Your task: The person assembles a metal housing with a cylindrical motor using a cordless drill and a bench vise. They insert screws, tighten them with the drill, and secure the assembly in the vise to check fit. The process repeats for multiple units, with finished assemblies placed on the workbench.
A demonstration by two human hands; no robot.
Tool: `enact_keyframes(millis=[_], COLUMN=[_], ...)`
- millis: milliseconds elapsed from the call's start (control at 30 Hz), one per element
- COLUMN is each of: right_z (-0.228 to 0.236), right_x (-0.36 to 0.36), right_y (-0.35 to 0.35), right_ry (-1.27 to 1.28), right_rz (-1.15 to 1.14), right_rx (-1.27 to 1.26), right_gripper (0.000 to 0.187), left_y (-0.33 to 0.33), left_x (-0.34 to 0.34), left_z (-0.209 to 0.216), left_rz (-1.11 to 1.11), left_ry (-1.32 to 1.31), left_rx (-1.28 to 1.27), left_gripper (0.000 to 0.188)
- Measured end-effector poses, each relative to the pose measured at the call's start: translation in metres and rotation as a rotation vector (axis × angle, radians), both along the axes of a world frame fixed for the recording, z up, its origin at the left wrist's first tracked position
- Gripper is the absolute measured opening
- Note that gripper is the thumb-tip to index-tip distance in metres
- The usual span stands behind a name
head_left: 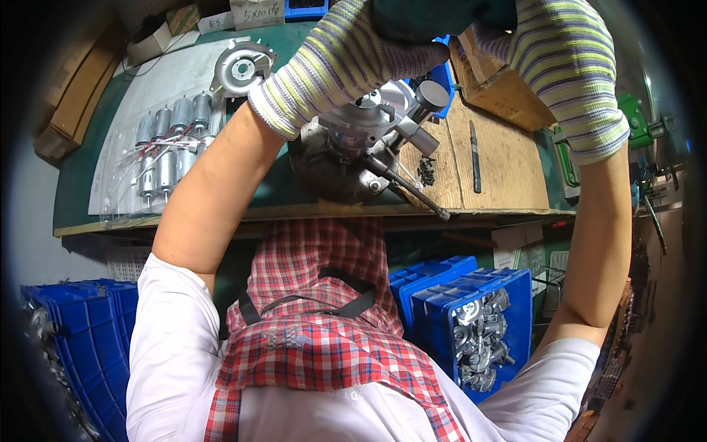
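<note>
Both my hands are raised at the upper edge in striped knit gloves. My left hand (353, 55) reaches in above a round metal fixture (342, 166), thumb stretched to the right. My right hand (563, 70) is above a cardboard box. Between them is a dark green shape (442, 18), cut off by the frame; both hands close against it, their fingers mostly hidden. I cannot make out what it is. A silver metal housing (361, 118) sits on the fixture, whose lever handle (412, 191) points toward me. Another round housing (243, 68) lies left of my left wrist.
Several small motors (173, 121) with wires lie at left. A knife (475, 158) and small black screws (426, 171) rest on a wooden board (508, 166) by the cardboard box (501, 85). Below the bench, a blue crate (523, 317) holds metal parts; more blue crates (85, 346) stand left.
</note>
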State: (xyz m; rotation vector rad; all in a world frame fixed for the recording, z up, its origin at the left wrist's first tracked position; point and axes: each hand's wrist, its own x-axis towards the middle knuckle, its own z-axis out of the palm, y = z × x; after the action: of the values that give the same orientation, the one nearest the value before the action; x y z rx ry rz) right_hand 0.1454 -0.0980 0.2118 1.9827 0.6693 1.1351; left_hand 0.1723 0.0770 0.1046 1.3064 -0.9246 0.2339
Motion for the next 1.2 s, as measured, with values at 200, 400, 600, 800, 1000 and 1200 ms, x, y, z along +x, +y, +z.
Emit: enact_keyframes(millis=[200,400,600,800,1000,1200], right_z=[0.002,0.024,0.018,-0.013,-0.107,-0.197], right_x=[-0.007,-0.021,-0.009,-0.005,-0.016,-0.021], right_y=[-0.007,0.000,-0.041,-0.135,-0.250,-0.290], right_ry=[0.243,1.051,1.070,0.766,0.440,0.554], right_rz=[0.188,0.447,0.449,0.164,-0.451,-0.819], right_rx=[0.242,1.147,1.288,1.172,0.646,1.202], right_gripper=[0.052,0.024,0.032,0.042,0.046,0.084], left_y=[0.002,-0.013,0.017,-0.009,-0.083,-0.147], left_x=[-0.001,-0.006,0.018,0.018,-0.072,-0.096], left_z=[-0.019,-0.012,0.040,0.056,-0.067,-0.189], left_rz=[0.338,0.468,0.930,0.505,0.139,0.277], left_ry=[-0.113,-0.002,-0.757,-0.953,-0.783,-0.672], left_rx=[0.236,0.167,0.424,0.172,0.403,0.818], left_gripper=[0.040,0.064,0.049,0.058,0.043,0.051])
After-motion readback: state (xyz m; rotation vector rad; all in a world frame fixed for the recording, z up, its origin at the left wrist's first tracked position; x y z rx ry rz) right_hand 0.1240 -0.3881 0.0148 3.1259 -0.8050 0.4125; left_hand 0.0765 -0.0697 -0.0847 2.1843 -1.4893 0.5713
